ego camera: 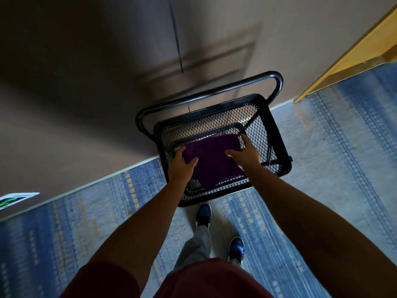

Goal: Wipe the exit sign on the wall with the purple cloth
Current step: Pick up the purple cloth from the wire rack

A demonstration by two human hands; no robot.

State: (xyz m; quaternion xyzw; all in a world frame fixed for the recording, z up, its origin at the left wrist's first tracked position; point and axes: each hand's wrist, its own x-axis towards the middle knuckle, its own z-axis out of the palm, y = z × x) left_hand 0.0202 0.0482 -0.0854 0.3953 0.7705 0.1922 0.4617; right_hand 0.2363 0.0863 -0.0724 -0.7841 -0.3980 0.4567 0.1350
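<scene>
A folded purple cloth (214, 160) lies flat in the top mesh tray of a black wire cart (277, 134) that stands against the wall. My left hand (182, 164) grips the cloth's left edge, thumb on top and fingers curled under. My right hand (245, 151) holds the cloth's right edge near the far corner. The exit sign (15, 200), white with green marks, sits low on the wall at the far left edge of the view, only partly visible.
The cart has a black tube handle (214, 89) on its wall side. A blue patterned carpet (335, 147) covers the floor. A yellow wooden frame (352, 54) runs along the right. My feet in dark shoes (203, 214) stand just before the cart.
</scene>
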